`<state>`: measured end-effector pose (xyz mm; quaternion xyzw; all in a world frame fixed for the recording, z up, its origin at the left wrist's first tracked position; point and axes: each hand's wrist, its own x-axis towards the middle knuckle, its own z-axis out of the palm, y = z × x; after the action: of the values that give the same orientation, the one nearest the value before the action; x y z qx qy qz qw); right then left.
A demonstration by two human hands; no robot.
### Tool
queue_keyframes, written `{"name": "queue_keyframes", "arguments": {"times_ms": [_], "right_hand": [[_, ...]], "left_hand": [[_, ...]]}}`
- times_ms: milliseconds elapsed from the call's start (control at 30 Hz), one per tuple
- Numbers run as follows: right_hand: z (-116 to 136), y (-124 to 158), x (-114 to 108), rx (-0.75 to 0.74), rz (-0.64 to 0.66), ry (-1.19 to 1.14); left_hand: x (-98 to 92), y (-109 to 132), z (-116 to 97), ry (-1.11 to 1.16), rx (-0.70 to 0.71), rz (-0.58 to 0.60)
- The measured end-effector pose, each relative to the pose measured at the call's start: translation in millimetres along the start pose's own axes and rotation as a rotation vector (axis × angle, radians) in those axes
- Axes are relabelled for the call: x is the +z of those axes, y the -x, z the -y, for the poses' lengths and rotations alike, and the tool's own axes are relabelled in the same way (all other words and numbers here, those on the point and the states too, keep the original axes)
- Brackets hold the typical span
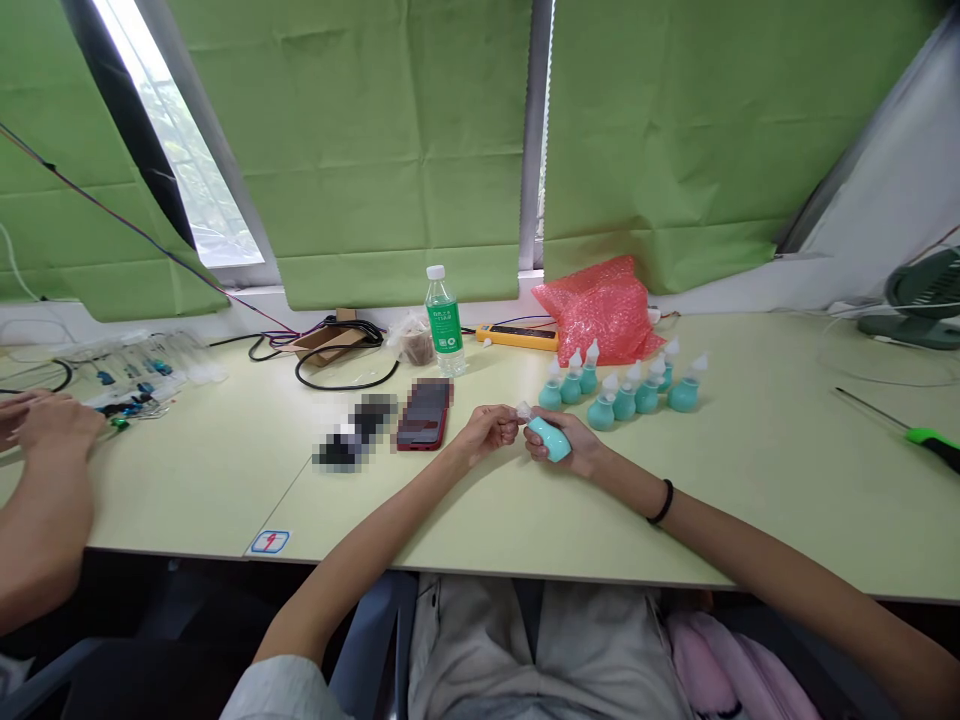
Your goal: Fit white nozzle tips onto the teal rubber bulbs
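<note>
My right hand [574, 443] is closed around a teal squeeze bulb [551, 440], tilted with its neck toward the left. At that neck, my left hand [491, 432] pinches a small translucent tip [523, 411]; whether the tip is fixed to the bulb is hard to see. Just beyond my right hand stand several teal bulbs with clear pointed nozzles [625, 400], upright in loose rows on the table [765, 470].
Behind the bulbs lies a red bubble-wrap bag [604, 310], beside an orange power strip [519, 337]. A water bottle [445, 325] and a phone [425, 415] are left of centre. A screwdriver [911, 434] lies right. Another person's hand [56, 425] works at far left.
</note>
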<state>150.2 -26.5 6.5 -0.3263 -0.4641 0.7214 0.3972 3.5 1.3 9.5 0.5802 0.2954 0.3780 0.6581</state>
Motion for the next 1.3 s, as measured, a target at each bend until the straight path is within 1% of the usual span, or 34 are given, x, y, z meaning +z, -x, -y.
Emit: {"name": "queue_keyframes", "arguments": {"times_ms": [67,100,200,267,333,433,500,567,700,800,867,967,1033,1100,1167,1233,1300], "right_hand": [[2.9,4.0,0.9,0.052,0.071,-0.127],[3.8,5.3,0.3,0.055,0.087,-0.162],[4.2,5.5,-4.2,0.031,0.064,-0.183],[2.5,3.0,-7.5,-0.005,-0.002,-0.128],[-0.5,-0.2,-9.3,-0.050,-0.070,-0.069],[-5.3,-3.9,-8.6,-0.107,-0.129,-0.017],[-7.5,-4.7,-6.8,-0.151,-0.160,0.064],[-8.7,-4.3,-4.7,-0.201,-0.187,0.190],[-10.8,-2.9,-1.3,-0.320,-0.215,0.390],[-13.3,-1.9,0.3,-0.380,-0.234,0.502],[-14.8,-0.6,1.8,-0.414,-0.255,0.621],[-15.3,2.9,5.6,-0.512,-0.311,0.839],[-15.0,5.4,8.4,-0.561,-0.342,0.937],[-14.9,7.0,10.0,-0.562,-0.371,0.995],[-15.5,7.3,9.8,-0.528,-0.381,1.044],[-16.4,6.8,8.4,-0.485,-0.346,1.080],[-16.6,6.2,6.9,-0.474,-0.290,1.092]], "left_hand": [[-0.7,0.8,-2.4,-0.051,0.006,0.007],[-1.6,0.9,-3.6,-0.084,0.011,0.000],[-6.8,-0.4,-6.7,-0.220,0.033,-0.056],[-11.4,-2.2,-7.2,-0.349,0.048,-0.127],[-15.3,-4.1,-5.5,-0.504,0.068,-0.227],[-18.2,-6.1,0.8,-0.740,0.089,-0.364],[-18.5,-6.6,5.3,-0.871,0.086,-0.396],[-18.8,-7.0,8.1,-0.969,0.086,-0.400],[-19.1,-7.3,7.4,-1.079,0.125,-0.403],[-14.9,-5.8,5.0,-1.102,0.172,-0.413],[-9.6,-3.1,3.8,-1.075,0.226,-0.406],[-1.1,2.1,3.3,-0.956,0.341,-0.319],[2.8,4.5,3.5,-0.923,0.381,-0.265],[4.9,5.2,3.6,-0.937,0.366,-0.250],[5.6,4.6,3.1,-0.894,0.318,-0.213],[5.8,3.9,1.9,-0.770,0.244,-0.125],[6.2,3.9,0.3,-0.578,0.153,-0.028]]}}
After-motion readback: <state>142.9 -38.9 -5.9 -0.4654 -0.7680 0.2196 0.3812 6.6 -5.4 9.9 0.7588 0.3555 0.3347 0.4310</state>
